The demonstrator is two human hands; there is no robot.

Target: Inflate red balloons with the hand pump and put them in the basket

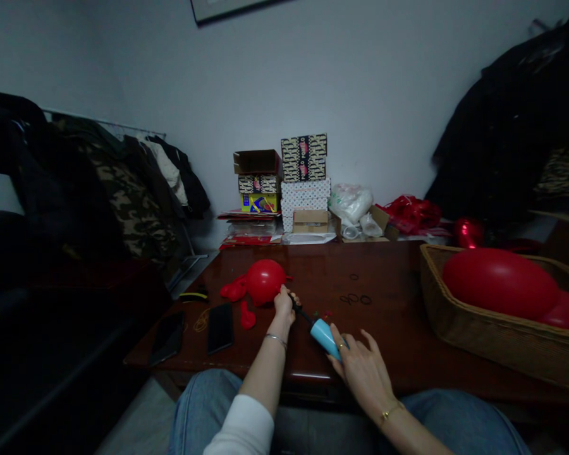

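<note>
At my far left, a camouflage jacket (118,196) hangs among dark clothes on a rack. On the left end of the brown table (322,268) lies a black phone (168,338), then a tool (193,296) with yellow on it, a loose coil of tan string (201,320) and a second phone (220,328). Just beyond that phone, limp red balloons (233,289) lie bunched together, and another limp balloon (248,317) lies apart, nearer to me.

Next comes the round balloon (265,280), blown up and touching the limp bunch, right beside my left hand (285,303). That hand is closed around the black end of the pump (326,338); I cannot tell whether my fingers pinch the balloon's neck too. Behind, against the wall, patterned boxes (305,158) are stacked.

The pump slants down from my left hand to my right hand (363,366), which grips the near end of its blue barrel between thumb and fingers, one finger sticking out free. Small red and green scraps (328,315) lie just past the barrel, and four thin dark rings (365,304) a little further right. A plastic bag (351,201) and a shiny red bundle (413,213) sit at the back. On the right, a wicker basket (497,335) holds big red balloons (500,281).
</note>
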